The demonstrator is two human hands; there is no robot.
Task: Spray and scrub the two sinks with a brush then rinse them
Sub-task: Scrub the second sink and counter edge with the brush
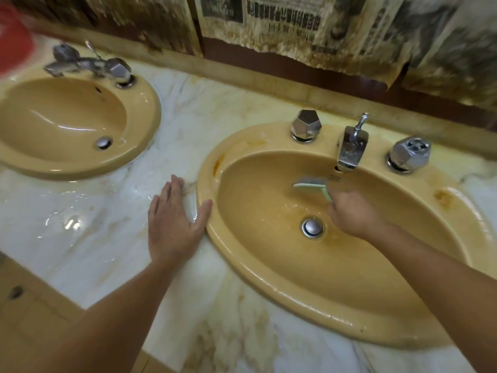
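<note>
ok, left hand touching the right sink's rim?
Touching. In the head view the left hand lies flat on the marble counter, its thumb pressed against the right sink's rim, no gap visible.

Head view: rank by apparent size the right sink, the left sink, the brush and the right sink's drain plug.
1. Right sink, though it is nearer the camera.
2. Left sink, partly cut off by the frame edge.
3. Brush and drain plug: look alike; brush blurred and partly hidden.

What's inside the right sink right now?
Inside the right sink: the right hand holding a green brush below the faucet spout, and the shut metal drain plug. The brush's grip is covered by fingers.
</note>
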